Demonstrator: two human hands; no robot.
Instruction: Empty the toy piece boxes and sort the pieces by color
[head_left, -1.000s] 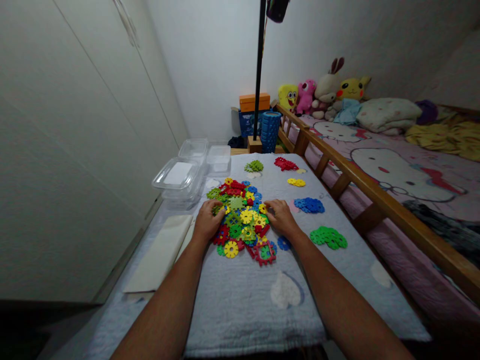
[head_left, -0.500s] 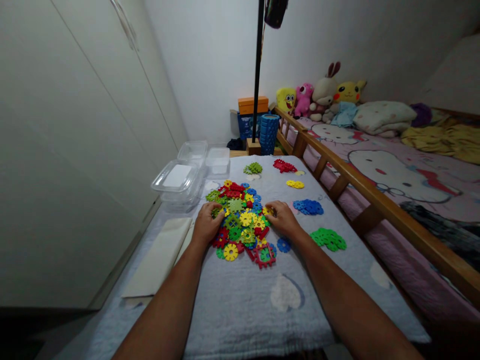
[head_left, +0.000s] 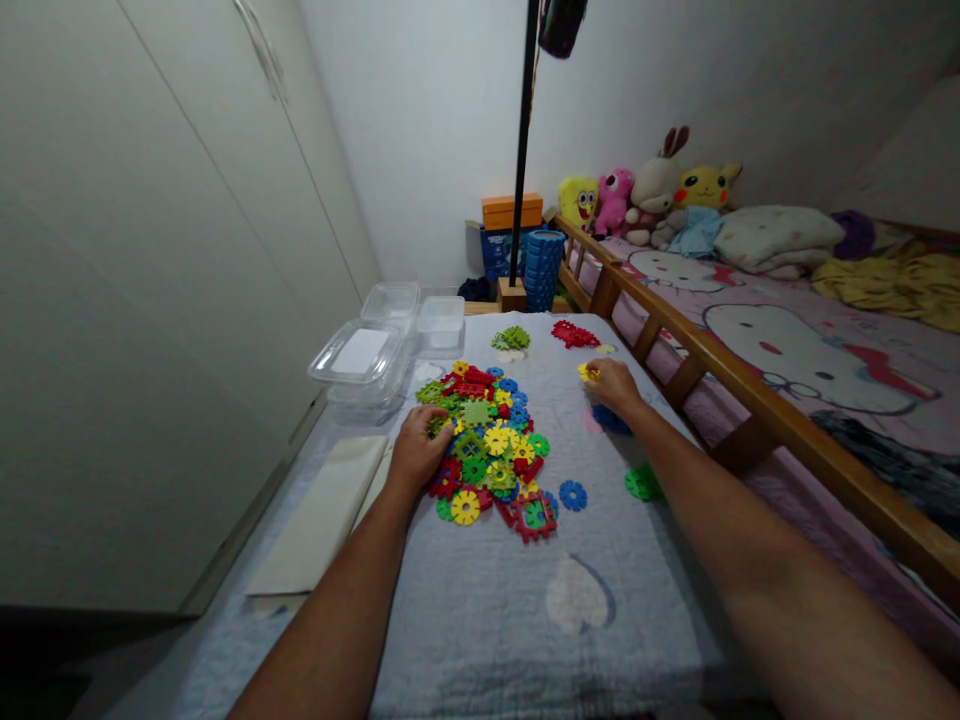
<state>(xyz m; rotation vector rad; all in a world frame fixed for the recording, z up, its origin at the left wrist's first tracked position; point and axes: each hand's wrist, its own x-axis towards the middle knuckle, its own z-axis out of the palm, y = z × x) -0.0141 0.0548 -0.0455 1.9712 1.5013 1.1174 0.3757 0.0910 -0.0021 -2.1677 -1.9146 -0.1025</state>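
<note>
A mixed heap of plastic interlocking building pieces in red, yellow, green, lime and blue lies on the cloth-covered table. My left hand rests at its left edge, thumb and fingers curved and apart, with lime pieces showing in the gap. Further right, my right hand pinches a yellow snowflake disc over the spot of the small yellow group, which the fingers mostly cover. Partly hidden under that wrist and forearm are a blue pile and a green pile.
A lime pile and a red pile lie at the table's far side. Clear plastic boxes stand at the back left, near a folded pale sheet. One blue disc lies apart. A wooden bed rail runs along the right.
My right hand has moved from the heap's right edge, right and away from me, to the yellow group, bringing a yellow disc. My left hand stays at the heap. The view has shifted slightly.
</note>
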